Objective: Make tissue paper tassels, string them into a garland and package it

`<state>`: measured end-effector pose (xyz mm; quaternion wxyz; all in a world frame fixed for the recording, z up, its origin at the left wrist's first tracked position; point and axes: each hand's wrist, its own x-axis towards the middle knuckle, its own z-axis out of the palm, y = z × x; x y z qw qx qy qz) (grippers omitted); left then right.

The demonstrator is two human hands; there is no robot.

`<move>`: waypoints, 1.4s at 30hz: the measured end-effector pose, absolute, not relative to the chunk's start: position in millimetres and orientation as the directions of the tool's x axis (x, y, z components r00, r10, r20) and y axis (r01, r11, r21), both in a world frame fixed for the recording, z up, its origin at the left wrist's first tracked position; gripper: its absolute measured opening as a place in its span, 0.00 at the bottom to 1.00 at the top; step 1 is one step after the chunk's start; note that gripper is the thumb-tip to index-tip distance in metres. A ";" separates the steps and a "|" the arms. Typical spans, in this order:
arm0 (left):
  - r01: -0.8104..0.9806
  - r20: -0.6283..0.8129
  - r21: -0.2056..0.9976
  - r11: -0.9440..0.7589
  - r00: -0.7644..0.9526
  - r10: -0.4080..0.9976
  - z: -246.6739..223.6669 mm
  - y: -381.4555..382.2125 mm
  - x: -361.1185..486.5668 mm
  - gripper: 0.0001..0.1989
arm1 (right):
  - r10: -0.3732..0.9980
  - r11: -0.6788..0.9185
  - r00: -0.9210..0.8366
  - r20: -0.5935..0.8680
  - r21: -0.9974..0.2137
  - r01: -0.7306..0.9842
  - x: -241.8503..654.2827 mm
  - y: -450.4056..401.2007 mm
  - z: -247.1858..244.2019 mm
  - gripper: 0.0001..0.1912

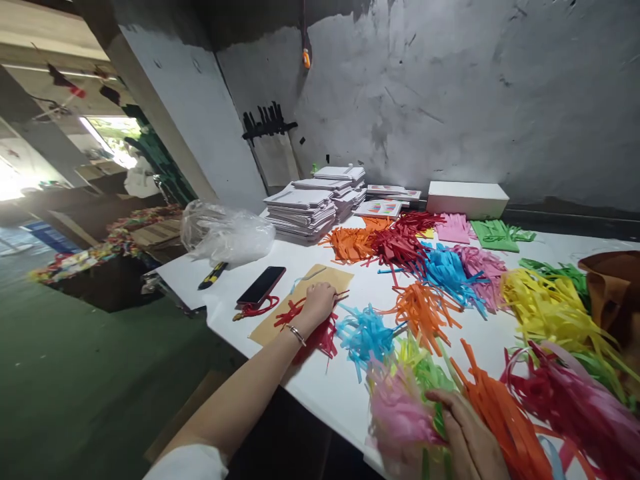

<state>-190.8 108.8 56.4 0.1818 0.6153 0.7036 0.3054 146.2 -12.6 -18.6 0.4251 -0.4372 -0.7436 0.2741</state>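
My left hand (318, 308), with a bracelet at its wrist, lies over a red tissue-paper tassel (326, 337) on a brown paper sheet (275, 319). Its fingers are curled on the tassel, whose twisted end pokes out past the fingertips. At the table's front edge, my right hand (465, 430) is closed on a pink tissue-paper tassel (403, 407), which is smeared by motion; part of the grip is hidden. Yellow-green strips (423, 363) show behind the pink ones. Close by lie a blue tassel (367, 335) and an orange tassel (490, 407).
Left of the paper are a phone (261, 287) and a yellow-black cutter (213, 275). A clear plastic bag (225, 233), stacked white packs (303, 210) and a white box (467, 199) stand behind. Yellow fringe (545, 300) and crimson fringe (575, 393) pile up rightward.
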 end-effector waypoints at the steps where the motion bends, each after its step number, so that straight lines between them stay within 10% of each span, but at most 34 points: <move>1: 0.733 0.123 0.679 0.043 -0.172 0.977 59.4 103.3 -190.2 0.11 | 0.889 0.455 -0.264 0.375 -0.791 0.409 145.0 -13.9 -17.6 0.18; 6: 0.535 0.109 0.842 -0.064 -0.053 0.993 80.6 42.6 -164.8 0.15 | 0.967 0.235 -0.169 0.190 -0.922 0.309 125.6 -27.1 1.8 0.20; 9: 0.119 -0.014 0.993 0.008 0.049 0.999 83.3 3.2 -134.8 0.17 | 0.965 0.233 -0.184 0.188 -0.937 0.260 121.2 -30.2 20.9 0.18; 12: -0.421 -0.184 0.871 0.252 0.196 0.963 76.8 -21.7 -102.9 0.15 | 0.913 0.398 -0.216 0.346 -0.874 0.278 128.6 -29.5 34.8 0.15; 15: -0.585 -0.293 0.695 0.419 0.302 0.907 67.5 -32.3 -77.6 0.14 | 0.878 0.477 -0.220 0.425 -0.819 0.321 134.9 -31.9 41.5 0.12; 42: -0.516 -0.321 0.749 0.416 0.268 0.908 44.2 -37.9 -45.5 0.12 | 0.955 0.257 -0.215 0.205 -0.933 0.253 124.0 -41.0 51.8 0.14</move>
